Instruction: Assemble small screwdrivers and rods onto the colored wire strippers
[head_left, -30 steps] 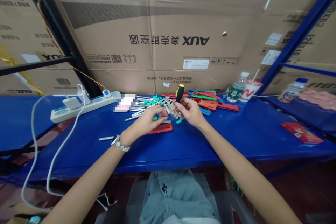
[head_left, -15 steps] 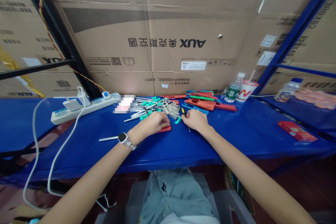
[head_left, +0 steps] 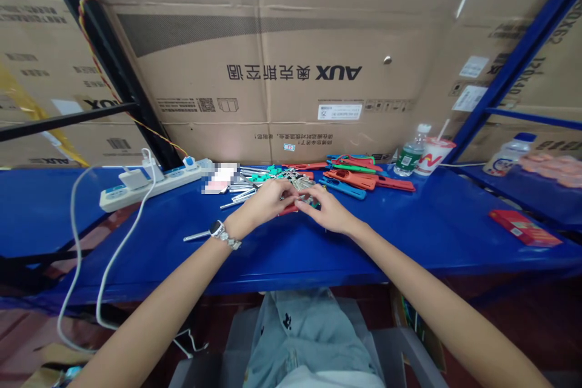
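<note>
My left hand (head_left: 269, 200), a watch and bracelet on its wrist, is closed on a red plastic handle piece (head_left: 288, 210) low over the table. The fingertips of my right hand (head_left: 331, 212) meet those of the left at this piece. A small screwdriver (head_left: 324, 187) is tucked in my right hand, mostly hidden; only a bit of its yellow handle and its tip show. Just behind the hands lies a heap of metal rods (head_left: 245, 190) with green plastic clips (head_left: 273, 170) and small metal parts (head_left: 301, 182). What the fingertips pinch is too small to make out.
Red, blue and green plastic handle pieces (head_left: 352, 180) are piled behind my right hand. A loose metal rod (head_left: 196, 236) lies at left, near a power strip (head_left: 122, 196). A water bottle (head_left: 408, 154), a cup (head_left: 434, 156) and a red box (head_left: 522, 227) stand or lie to the right.
My right hand has moved left, from beside the green clip to the red piece, and its fingers now touch my left hand's. The view has shifted slightly.
</note>
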`<action>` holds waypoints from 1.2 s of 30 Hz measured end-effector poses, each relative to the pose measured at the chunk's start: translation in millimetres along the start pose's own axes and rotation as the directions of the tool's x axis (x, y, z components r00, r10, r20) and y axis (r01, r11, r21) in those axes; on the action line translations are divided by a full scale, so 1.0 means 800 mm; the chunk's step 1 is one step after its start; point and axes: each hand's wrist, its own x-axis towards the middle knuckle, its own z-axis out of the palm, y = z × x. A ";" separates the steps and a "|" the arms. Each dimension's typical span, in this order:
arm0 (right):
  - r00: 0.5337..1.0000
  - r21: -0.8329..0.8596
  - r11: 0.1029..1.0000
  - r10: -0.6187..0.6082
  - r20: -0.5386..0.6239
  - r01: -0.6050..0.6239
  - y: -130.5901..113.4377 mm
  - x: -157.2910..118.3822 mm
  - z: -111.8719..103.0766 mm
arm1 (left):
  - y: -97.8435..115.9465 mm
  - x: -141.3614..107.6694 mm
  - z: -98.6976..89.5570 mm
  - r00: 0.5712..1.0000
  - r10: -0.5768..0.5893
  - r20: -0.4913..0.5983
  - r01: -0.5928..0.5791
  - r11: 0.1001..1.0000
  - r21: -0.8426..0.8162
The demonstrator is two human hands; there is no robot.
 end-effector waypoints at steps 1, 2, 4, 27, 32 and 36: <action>0.998 0.121 0.992 -0.045 0.031 0.041 0.001 0.004 0.005 | 0.003 0.003 -0.003 1.000 -0.019 -0.015 0.019 1.000 -0.011; 0.996 0.228 0.972 -0.075 0.043 0.063 0.001 0.009 0.009 | 0.005 0.006 -0.006 0.999 -0.032 -0.034 0.031 0.999 -0.021; 0.997 0.390 0.919 -0.078 0.024 0.062 0.002 0.018 0.013 | 0.010 0.012 -0.013 0.996 -0.052 -0.076 0.050 0.998 -0.037; 0.963 0.786 0.599 0.269 -0.019 -0.152 -0.029 0.050 0.044 | -0.023 0.021 -0.008 0.921 -0.289 -0.260 0.146 0.878 -0.457; 0.949 0.792 0.578 0.315 0.005 -0.197 -0.023 0.049 0.054 | -0.032 -0.002 0.014 0.955 -0.042 -0.295 0.029 0.999 -0.046; 0.944 0.760 0.616 0.331 -0.010 -0.207 -0.021 0.046 0.060 | -0.031 -0.009 0.020 0.984 0.051 -0.169 -0.034 0.994 0.106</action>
